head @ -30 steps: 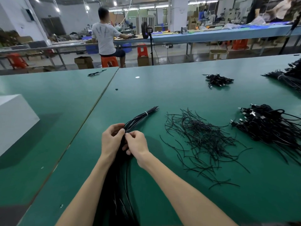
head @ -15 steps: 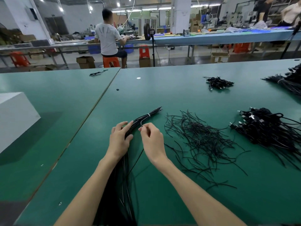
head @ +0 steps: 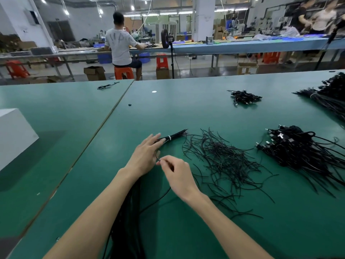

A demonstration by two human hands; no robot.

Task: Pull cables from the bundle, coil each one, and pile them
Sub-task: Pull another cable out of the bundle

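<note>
A long bundle of black cables (head: 173, 137), tied near its tip with a white band, runs from the table's near edge toward the middle. My left hand (head: 145, 156) lies flat on it with fingers straight, just behind the band. My right hand (head: 177, 174) pinches one thin black cable (head: 158, 200) by its end, beside the left hand; the cable trails back under my forearm. To the right lies a loose heap of short black ties (head: 222, 163). Farther right is a pile of cables with plugs (head: 298, 152).
A small coiled pile (head: 244, 97) lies farther back, and another tied bundle (head: 328, 98) at the far right. A white box (head: 13, 135) stands on the left table. A seam (head: 97, 128) divides the two green tables. A person sits at a bench behind.
My right hand has drawn back toward me with one cable pulled out of the bundle. My left hand has flattened and slid forward along the bundle toward the white band.
</note>
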